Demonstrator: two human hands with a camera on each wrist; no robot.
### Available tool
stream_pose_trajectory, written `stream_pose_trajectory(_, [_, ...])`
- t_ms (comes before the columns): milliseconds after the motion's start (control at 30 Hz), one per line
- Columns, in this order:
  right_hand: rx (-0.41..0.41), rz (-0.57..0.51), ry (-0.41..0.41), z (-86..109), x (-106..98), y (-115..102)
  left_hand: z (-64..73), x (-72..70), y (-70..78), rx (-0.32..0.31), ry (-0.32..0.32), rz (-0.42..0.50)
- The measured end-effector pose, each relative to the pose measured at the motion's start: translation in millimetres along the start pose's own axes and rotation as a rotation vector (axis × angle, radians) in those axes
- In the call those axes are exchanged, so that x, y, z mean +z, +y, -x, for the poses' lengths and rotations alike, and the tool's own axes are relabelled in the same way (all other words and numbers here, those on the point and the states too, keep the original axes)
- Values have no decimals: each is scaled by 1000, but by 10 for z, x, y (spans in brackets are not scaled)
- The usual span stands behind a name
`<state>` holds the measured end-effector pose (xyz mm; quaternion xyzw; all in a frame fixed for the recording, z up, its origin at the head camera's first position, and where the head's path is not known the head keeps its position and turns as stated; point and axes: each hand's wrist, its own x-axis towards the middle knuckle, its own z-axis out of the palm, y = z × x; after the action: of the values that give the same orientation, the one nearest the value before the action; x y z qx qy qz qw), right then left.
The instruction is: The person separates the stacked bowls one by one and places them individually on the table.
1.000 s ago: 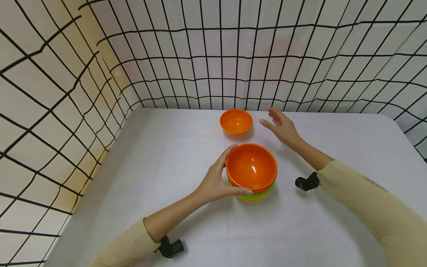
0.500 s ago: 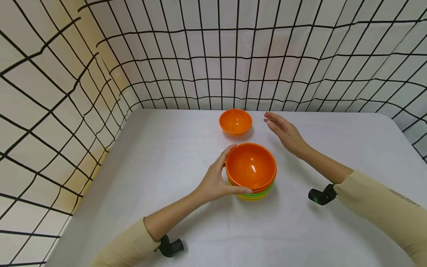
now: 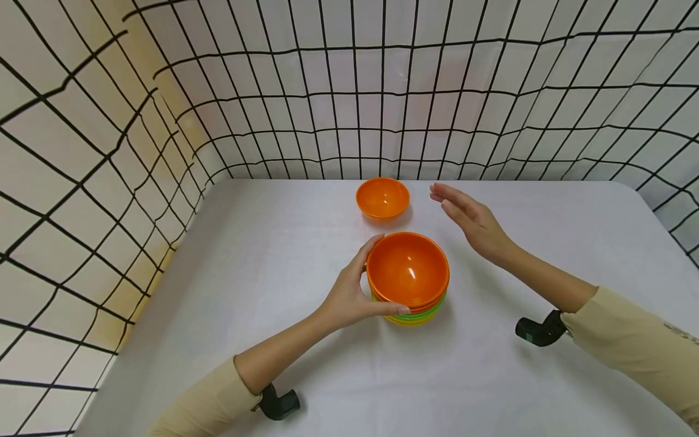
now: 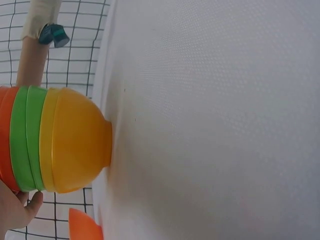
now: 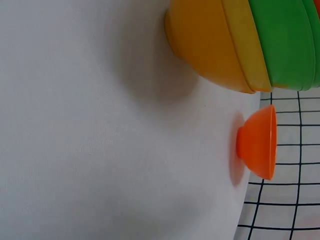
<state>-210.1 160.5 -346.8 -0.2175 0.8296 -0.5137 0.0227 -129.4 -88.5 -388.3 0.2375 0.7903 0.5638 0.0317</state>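
A stack of nested bowls (image 3: 408,267) stands upright on the white table, orange on top, then green, with yellow at the bottom (image 4: 77,142). My left hand (image 3: 349,297) grips the stack's left side near the upper rims, thumb across the front and fingers around the back. Beyond the stack, one separate orange bowl (image 3: 382,197) sits upright near the table's far edge; the right wrist view catches it side-on (image 5: 259,142). To the right of that bowl hovers my right hand (image 3: 472,221), fingers extended, touching neither it nor the stack.
A black wire grid (image 3: 355,94) rises behind the white table (image 3: 262,255), and another grid (image 3: 82,182) runs along the left side. Dark camera mounts (image 3: 278,403) hang below both sleeves, close to the tabletop.
My right hand has drawn back slightly right and toward me, and its fingers have come closer together. The left hand keeps its grip on the stack, and the bowls stay in place.
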Motion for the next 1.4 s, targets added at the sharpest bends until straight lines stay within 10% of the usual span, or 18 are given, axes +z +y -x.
stream_pose_trajectory(1400, [-131, -116, -103, 588, 453, -61, 2, 0, -7, 14, -3, -10])
